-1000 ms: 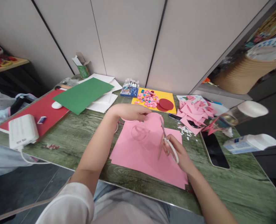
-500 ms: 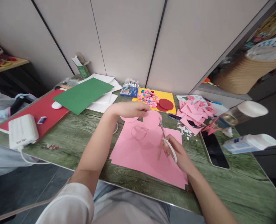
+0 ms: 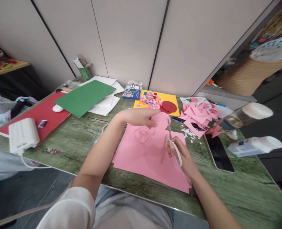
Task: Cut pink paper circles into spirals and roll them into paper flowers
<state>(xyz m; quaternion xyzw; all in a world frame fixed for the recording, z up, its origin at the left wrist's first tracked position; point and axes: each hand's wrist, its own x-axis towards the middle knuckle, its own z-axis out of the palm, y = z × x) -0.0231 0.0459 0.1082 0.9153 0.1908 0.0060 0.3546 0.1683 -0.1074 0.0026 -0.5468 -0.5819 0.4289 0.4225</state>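
A large pink paper sheet (image 3: 145, 159) lies on the green wood-grain table (image 3: 83, 140). My left hand (image 3: 141, 116) pinches a round pink paper piece (image 3: 161, 120) and holds it just above the sheet's far edge. White-handled scissors (image 3: 173, 144) are gripped in my right hand (image 3: 181, 156), blades pointing away and reaching the right side of the round piece. A clear round tape roll (image 3: 143, 136) rests on the sheet below my left hand.
Pink paper scraps (image 3: 198, 114) pile at the right, next to a black phone (image 3: 219, 153) and two white-capped bottles (image 3: 255, 146). Yellow sheet (image 3: 175, 102) carries pompoms (image 3: 151, 100) and dark red discs (image 3: 169, 106). Green paper (image 3: 85, 95), red paper (image 3: 39, 113) and a white power bank (image 3: 23, 133) lie at left.
My left hand has shifted the round pink piece to the right and turned it. The scissors moved slightly right and farther along its edge.
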